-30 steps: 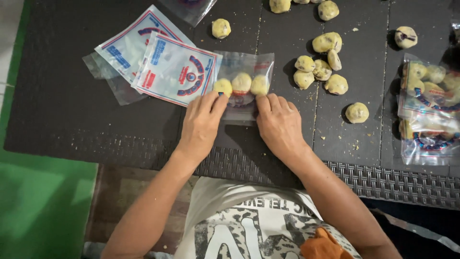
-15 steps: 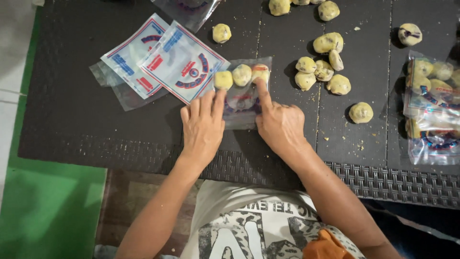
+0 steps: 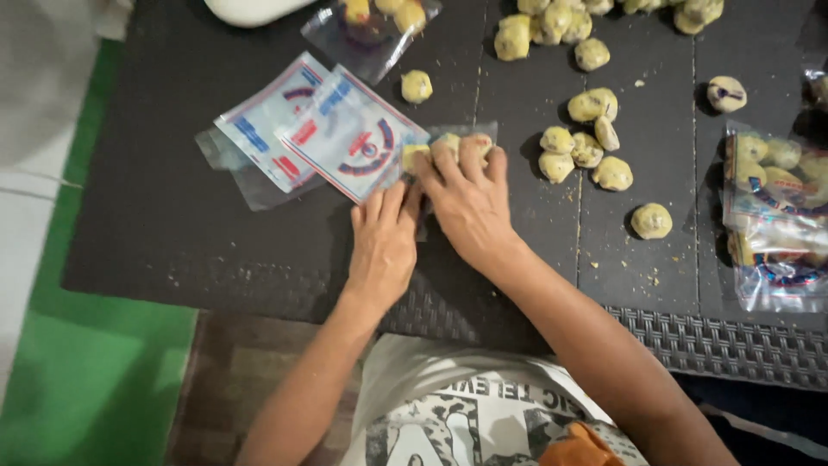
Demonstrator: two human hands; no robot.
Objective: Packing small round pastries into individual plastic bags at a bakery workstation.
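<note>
A small clear plastic bag (image 3: 448, 138) with pale yellow cookies inside lies on the dark woven table (image 3: 155, 224). My right hand (image 3: 470, 203) lies flat over the bag, fingers spread across the cookies. My left hand (image 3: 384, 246) presses flat on the bag's near end, beside the right hand. A stack of empty printed bags (image 3: 319, 129) lies just left of the filled one. Most of the filled bag is hidden under my hands.
Loose cookies (image 3: 586, 147) sit in a cluster to the right, a single one (image 3: 651, 220) nearer, more (image 3: 552, 26) at the top. Filled bags (image 3: 776, 216) lie at the right edge, another (image 3: 371, 26) at the top. Green floor (image 3: 95, 380) shows left.
My right hand slid forward from the bag's near end onto the cookies. My left hand stayed pressing the near end. The camera moved closer.
</note>
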